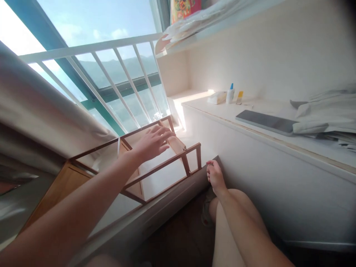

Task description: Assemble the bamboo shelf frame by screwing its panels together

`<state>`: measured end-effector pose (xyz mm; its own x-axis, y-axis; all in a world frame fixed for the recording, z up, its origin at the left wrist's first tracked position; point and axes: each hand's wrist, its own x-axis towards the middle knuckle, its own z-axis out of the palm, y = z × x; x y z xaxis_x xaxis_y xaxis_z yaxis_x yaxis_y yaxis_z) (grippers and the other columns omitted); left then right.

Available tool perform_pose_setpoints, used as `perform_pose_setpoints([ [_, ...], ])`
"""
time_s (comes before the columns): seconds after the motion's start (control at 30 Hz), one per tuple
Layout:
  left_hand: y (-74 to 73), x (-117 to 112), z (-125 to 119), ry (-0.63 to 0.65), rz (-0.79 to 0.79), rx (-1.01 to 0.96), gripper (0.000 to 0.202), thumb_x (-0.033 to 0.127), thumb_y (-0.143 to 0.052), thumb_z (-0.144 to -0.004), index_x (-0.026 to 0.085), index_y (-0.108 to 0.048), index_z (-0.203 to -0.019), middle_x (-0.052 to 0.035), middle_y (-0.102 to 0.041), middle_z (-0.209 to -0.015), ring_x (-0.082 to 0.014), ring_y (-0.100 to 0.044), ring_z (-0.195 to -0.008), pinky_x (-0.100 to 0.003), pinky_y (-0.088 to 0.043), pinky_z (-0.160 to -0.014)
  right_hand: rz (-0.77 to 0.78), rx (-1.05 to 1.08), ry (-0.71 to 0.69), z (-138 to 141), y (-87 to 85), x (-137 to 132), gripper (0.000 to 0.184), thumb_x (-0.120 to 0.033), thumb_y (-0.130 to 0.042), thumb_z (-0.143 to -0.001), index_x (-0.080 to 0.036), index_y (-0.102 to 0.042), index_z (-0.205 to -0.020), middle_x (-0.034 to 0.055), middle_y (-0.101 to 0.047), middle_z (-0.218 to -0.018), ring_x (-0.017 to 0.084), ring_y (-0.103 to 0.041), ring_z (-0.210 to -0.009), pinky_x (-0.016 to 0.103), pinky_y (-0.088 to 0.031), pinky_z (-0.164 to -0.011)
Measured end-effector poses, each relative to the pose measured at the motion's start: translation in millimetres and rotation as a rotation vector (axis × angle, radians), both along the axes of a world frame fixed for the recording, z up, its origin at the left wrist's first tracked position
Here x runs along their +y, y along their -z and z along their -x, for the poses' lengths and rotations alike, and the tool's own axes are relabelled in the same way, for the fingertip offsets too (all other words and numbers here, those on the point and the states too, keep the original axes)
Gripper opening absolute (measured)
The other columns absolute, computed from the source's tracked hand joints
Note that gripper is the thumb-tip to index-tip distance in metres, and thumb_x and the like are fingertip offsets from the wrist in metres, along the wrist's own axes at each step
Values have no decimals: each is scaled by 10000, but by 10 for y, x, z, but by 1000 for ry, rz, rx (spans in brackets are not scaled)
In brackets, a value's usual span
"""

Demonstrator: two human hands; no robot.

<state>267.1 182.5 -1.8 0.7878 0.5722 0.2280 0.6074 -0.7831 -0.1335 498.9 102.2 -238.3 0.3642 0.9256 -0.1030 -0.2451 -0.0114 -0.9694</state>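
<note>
A brown wooden frame [167, 163], like a small open rack, lies on the white window ledge [158, 177]. My left hand [152, 142] reaches over its far end with the fingers stretched out and apart. Whether the fingertips touch the wood I cannot tell. To the right of the frame's near corner, my right hand [215, 176] is held in front of the white cabinet side, above my knee. Its fingers are curled in together, and anything between them is too small to make out.
On the cabinet top [205, 107] are a small white bottle with a blue cap [230, 95], a yellow-topped item [239, 97], a dark flat tablet-like device [265, 121] and folded pale cloth [325, 115]. A white railing [122, 66] and a curtain [55, 118] border the ledge.
</note>
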Motion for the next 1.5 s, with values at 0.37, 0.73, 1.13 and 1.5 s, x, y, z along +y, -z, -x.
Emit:
perform_pose_setpoints([
  [0.37, 261, 681, -458, 297, 145, 297, 142, 301, -531, -917, 246, -629, -1005, -3, -708, -1010, -165, -614, -986, -343, -330, -944, -34, -346, -220, -29, 42, 436, 251, -387, -639, -773, -194, -663, -931, 16, -653, -740, 181, -566, -678, 288, -404, -651],
  [0.73, 230, 667, -550, 304, 99, 312, 219, 151, -422, -926, 204, -579, -782, 7, -642, -724, -140, -543, -720, -329, -314, -817, -16, -531, -199, -72, -17, 362, 115, -357, -581, -831, -245, -591, -807, -5, -619, -687, 193, -536, -643, 288, -358, -629],
  [1.13, 251, 674, -573, 300, 120, 318, 203, 140, -427, -911, 210, -588, -810, 9, -654, -745, -141, -555, -730, -330, -323, -815, -39, -531, -216, -71, -34, 272, 102, -328, -572, -830, -242, -571, -775, 1, -637, -707, 191, -541, -648, 286, -343, -618],
  [1.5, 351, 626, -524, 346, 67, 389, 223, 65, -412, -875, 209, -556, -781, 17, -629, -728, -138, -555, -753, -329, -318, -829, -13, -549, -226, -63, -16, 258, 106, -337, -575, -831, -242, -566, -784, -6, -627, -702, 186, -541, -651, 284, -349, -626],
])
